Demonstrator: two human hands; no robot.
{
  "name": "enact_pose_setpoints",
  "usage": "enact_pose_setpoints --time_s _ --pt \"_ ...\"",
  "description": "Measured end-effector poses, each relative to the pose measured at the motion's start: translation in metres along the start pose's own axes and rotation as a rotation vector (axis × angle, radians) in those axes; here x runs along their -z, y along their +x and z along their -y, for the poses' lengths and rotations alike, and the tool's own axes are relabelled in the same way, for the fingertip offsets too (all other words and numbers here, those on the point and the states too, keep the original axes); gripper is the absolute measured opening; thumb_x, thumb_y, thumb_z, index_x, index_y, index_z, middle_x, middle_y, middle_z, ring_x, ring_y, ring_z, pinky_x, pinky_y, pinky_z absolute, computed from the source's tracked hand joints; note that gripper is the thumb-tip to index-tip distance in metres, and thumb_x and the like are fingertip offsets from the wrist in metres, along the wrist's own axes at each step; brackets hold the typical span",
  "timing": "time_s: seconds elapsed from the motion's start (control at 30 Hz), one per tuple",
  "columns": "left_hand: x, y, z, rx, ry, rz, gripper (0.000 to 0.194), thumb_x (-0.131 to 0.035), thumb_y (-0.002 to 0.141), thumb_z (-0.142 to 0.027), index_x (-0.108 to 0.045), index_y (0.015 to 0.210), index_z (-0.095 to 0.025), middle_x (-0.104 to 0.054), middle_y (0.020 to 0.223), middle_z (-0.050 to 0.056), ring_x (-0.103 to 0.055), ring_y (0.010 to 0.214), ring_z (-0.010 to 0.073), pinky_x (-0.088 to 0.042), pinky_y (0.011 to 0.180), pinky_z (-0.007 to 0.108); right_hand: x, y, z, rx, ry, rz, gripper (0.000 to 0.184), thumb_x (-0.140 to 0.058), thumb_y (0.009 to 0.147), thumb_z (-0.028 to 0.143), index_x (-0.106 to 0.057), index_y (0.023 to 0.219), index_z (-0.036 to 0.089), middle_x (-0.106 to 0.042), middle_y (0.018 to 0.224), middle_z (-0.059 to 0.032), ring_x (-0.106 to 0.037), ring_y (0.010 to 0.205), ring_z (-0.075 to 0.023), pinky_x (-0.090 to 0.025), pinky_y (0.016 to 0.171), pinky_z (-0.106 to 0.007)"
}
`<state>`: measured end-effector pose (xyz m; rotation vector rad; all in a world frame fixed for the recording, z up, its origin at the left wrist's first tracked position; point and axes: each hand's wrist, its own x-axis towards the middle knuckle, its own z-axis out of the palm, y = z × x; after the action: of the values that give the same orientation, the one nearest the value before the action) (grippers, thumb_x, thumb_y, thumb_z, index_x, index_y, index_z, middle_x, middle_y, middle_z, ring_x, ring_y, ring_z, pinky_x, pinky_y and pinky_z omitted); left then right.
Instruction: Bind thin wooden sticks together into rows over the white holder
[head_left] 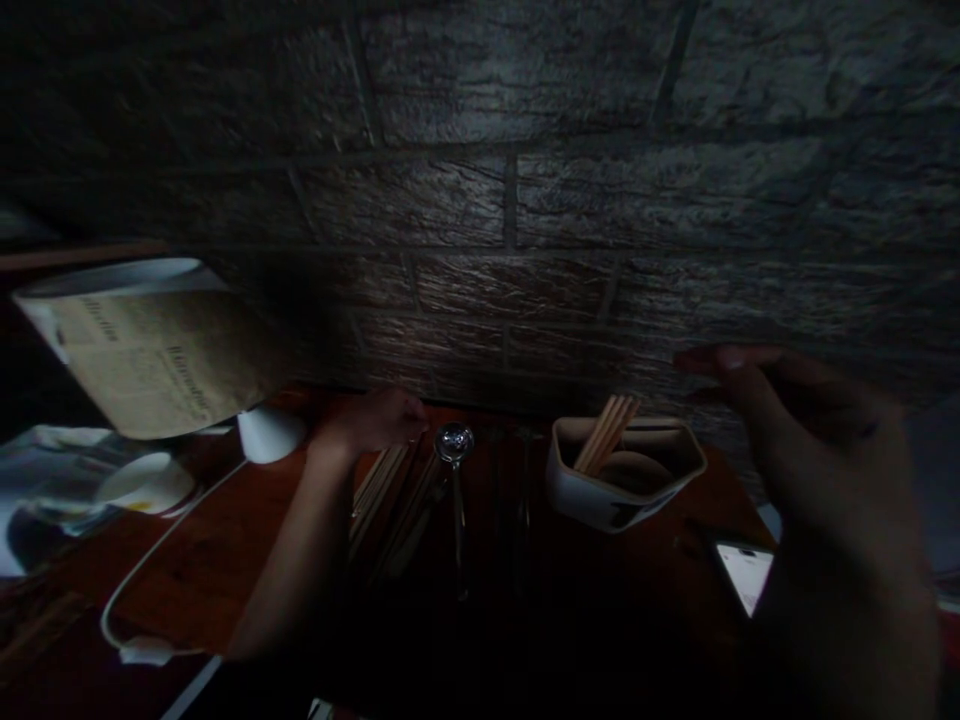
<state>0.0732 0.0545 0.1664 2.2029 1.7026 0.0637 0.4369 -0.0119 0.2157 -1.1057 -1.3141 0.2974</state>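
Note:
My left hand (pixel 386 418) is over the far side of the table, at the upper ends of light wooden chopsticks (pixel 375 490). Its fingers are closed in a pinch; whatever is between them is too dark to make out. To its right lies a shiny metal ladle (pixel 454 445), bowl towards the wall. Darker, thin utensils lie on both sides of it, hard to tell apart. My right hand (pixel 825 430) is raised at the right, fingers stretched out and holding nothing visible. Nearest to it is a white holder (pixel 592 498) with several wooden sticks (pixel 609 430) standing in it.
A lamp with a newsprint shade (pixel 165 350) stands at the left, its white cord (pixel 150 550) running along the table. Beside it is a white cup (pixel 150 480). A lit phone (pixel 746 575) lies under my right wrist. A brick wall (pixel 465 200) closes off the back.

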Motion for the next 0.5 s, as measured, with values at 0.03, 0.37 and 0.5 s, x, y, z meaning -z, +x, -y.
enact_pose_setpoints --time_s 0.03,0.37,0.5 --pt "-0.004 0.006 0.001 0.038 0.003 0.028 0.023 -0.051 0.081 -0.029 -0.069 0.079 -0.015 -0.069 0.072 0.002 -0.060 0.066 0.0132 -0.038 0.057 0.020 -0.001 0.000 0.000 0.002 -0.019 -0.009 0.014 -0.070 0.082 0.036 -0.075 0.081 0.023 -0.075 0.081 -0.0020 -0.067 0.068 -0.0140 -0.054 0.063 -0.027" --pt "-0.044 0.044 0.039 0.398 -0.070 0.266 0.021 -0.070 0.069 -0.021 -0.067 0.087 -0.010 -0.075 0.081 0.013 -0.068 0.060 0.0176 -0.051 0.052 0.021 -0.003 -0.001 0.005 -0.032 -0.079 -0.018 0.008 -0.070 0.080 0.030 -0.076 0.079 0.024 -0.075 0.081 -0.0028 -0.067 0.067 -0.0158 -0.050 0.061 -0.029" --pt "-0.051 0.052 0.047 0.459 -0.075 0.299 0.026 -0.077 0.065 -0.023 -0.068 0.086 -0.011 -0.076 0.083 0.014 -0.072 0.067 0.0211 -0.054 0.054 0.023 -0.003 -0.002 0.000 -0.024 -0.044 -0.036 0.006 -0.073 0.080 0.030 -0.076 0.080 0.025 -0.076 0.083 -0.0030 -0.069 0.071 -0.0177 -0.051 0.063 -0.030"
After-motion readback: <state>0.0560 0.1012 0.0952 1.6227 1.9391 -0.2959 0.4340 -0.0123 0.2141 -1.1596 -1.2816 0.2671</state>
